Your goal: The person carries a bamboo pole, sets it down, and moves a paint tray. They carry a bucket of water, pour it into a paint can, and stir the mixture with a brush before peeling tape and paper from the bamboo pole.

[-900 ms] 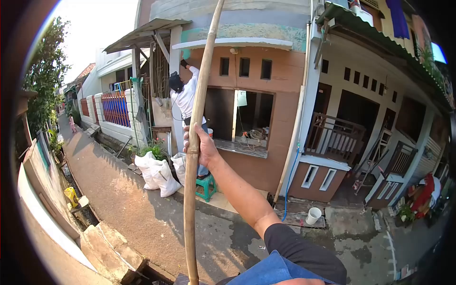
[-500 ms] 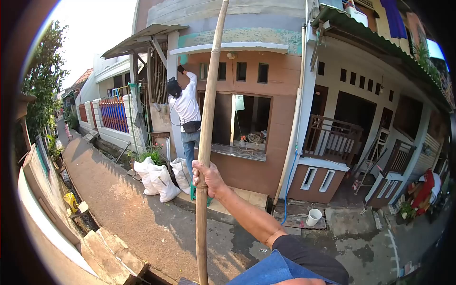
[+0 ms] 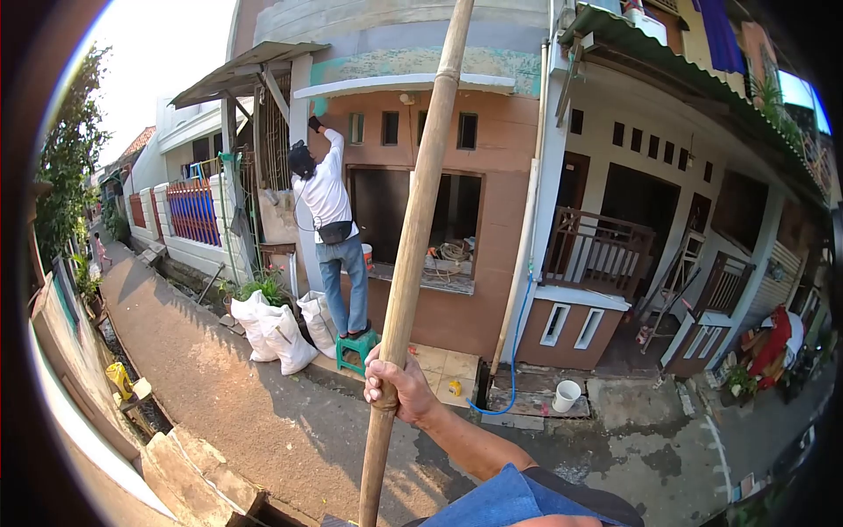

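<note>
The person's right hand [image 3: 408, 386] is wrapped firmly around a long bamboo pole [image 3: 419, 220], with the fingers curled over its far side and their tips partly out of sight. The left hand is out of view, so its state cannot be told. The pole leans to the right in front of the body, over the lane; both ends are cut off by the frame. It is round, tan and smooth, with ringed nodes. A fold of blue denim [image 3: 500, 505] hides part of the right arm, and the dark sleeve [image 3: 597, 499] is cropped.

Beyond, a person in a white top [image 3: 327, 198] stands on a green stool [image 3: 367, 344], back turned, one arm raised to the wall; whether that dark hand holds anything is hard to make out. Bulging, creased white sacks [image 3: 285, 338] slump beside the stool.

The pole covers part of a window opening [image 3: 452, 215] and one small vent. The brown wall [image 3: 504, 220] looks matt, with patchy green paint [image 3: 492, 63] above. Farther right are a thin blue hose [image 3: 518, 351] and a round white bucket [image 3: 566, 397], its inside unclear.
</note>
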Demonstrator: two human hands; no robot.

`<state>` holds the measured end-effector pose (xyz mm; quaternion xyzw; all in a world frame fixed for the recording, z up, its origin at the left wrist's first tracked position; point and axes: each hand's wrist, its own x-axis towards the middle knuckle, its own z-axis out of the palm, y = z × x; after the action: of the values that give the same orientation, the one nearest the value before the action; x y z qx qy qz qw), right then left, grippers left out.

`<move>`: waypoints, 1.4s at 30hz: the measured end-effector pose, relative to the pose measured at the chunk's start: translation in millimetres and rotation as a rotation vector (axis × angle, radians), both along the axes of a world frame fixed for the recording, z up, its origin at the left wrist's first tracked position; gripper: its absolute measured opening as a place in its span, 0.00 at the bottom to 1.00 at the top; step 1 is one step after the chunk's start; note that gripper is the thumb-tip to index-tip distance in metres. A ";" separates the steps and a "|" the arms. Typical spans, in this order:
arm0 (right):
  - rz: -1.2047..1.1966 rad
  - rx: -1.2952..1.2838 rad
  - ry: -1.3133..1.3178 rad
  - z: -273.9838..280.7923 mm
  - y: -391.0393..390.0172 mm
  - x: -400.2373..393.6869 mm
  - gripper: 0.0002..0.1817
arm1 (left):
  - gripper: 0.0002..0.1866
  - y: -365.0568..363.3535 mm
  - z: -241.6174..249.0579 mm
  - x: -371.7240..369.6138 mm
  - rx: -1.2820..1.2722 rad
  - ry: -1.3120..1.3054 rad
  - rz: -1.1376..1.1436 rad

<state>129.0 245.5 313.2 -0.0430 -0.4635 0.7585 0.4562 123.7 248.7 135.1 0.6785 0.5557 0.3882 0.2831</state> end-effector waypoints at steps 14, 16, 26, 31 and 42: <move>-0.277 0.113 0.104 13.4 -47.2 94.6 0.08 | 0.19 44.1 5.9 71.5 0.073 0.141 -0.122; -0.288 0.104 0.178 8.9 -50.9 107.0 0.07 | 0.19 41.7 5.7 75.3 0.077 0.161 -0.137; -0.622 0.005 0.192 1.7 -82.8 174.9 0.07 | 0.17 44.0 -8.8 115.5 0.107 0.305 -0.274; -0.764 -0.021 0.276 -20.9 -95.8 208.8 0.07 | 0.17 40.0 -17.1 113.6 0.112 0.362 -0.313; -0.918 -0.032 0.457 -83.9 -135.6 265.0 0.08 | 0.15 13.0 -43.2 42.1 0.071 0.498 -0.308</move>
<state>394.0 109.9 229.3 -0.0823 -0.2735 0.4770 0.8312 165.8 261.7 91.9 0.8388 0.4845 0.1813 0.1696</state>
